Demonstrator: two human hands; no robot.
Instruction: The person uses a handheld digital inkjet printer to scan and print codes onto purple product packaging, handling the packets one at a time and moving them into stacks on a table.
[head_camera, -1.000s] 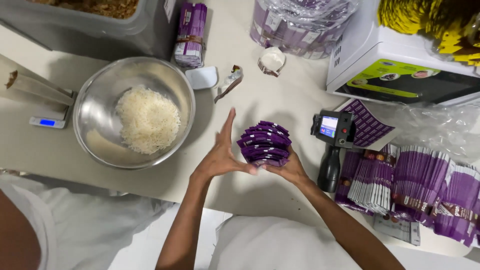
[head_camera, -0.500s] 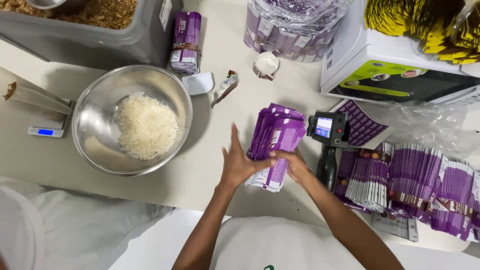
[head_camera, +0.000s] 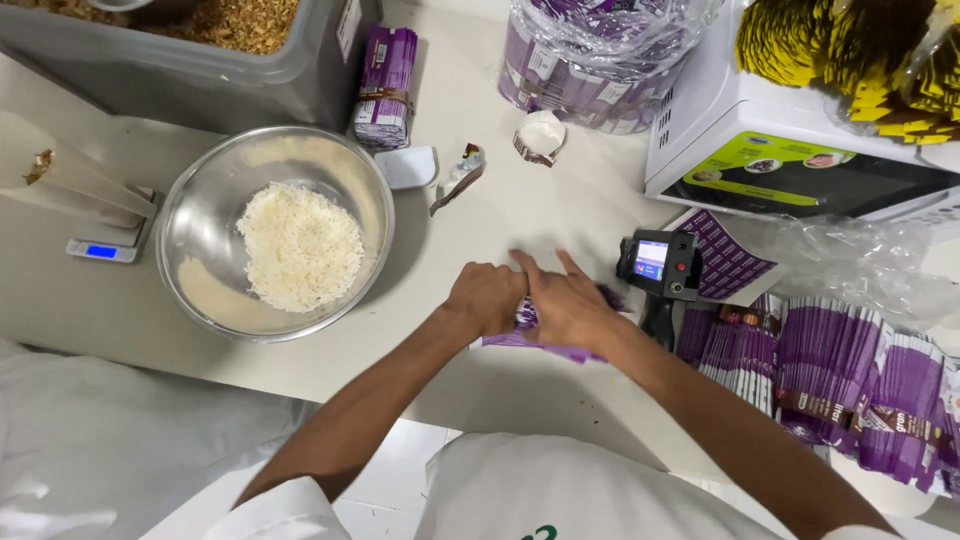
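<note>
Landmark: the steel bowl (head_camera: 275, 230) with white rice in it. Every place below is told from this bowl.
Purple packets: your stack of flat purple packets (head_camera: 545, 345) lies on the table (head_camera: 560, 200), to the right of the bowl and nearer to you. Only its edges peek out from under your hands.
Left hand: your left hand (head_camera: 487, 297) is curled into a fist and rests on the left end of the stack, likely to keep it from sliding.
Right hand: your right hand (head_camera: 568, 305) lies flat on top with its fingers spread. It presses the packets down so they stay in one neat pile. It is not closed around them.
Hand printer: the small black device with a little screen (head_camera: 658, 270) stands farther right than your hands, very near your right hand.
Packet bundles: more purple bundles (head_camera: 850, 385) lie past it, far right of the bowl.
Open room: the bare table between the bowl and your left hand gives room to move.
Edge: the table's near edge is just below the stack, so there is little room that way.
Scale: a small scale (head_camera: 105, 248) touches the bowl's left side.
</note>
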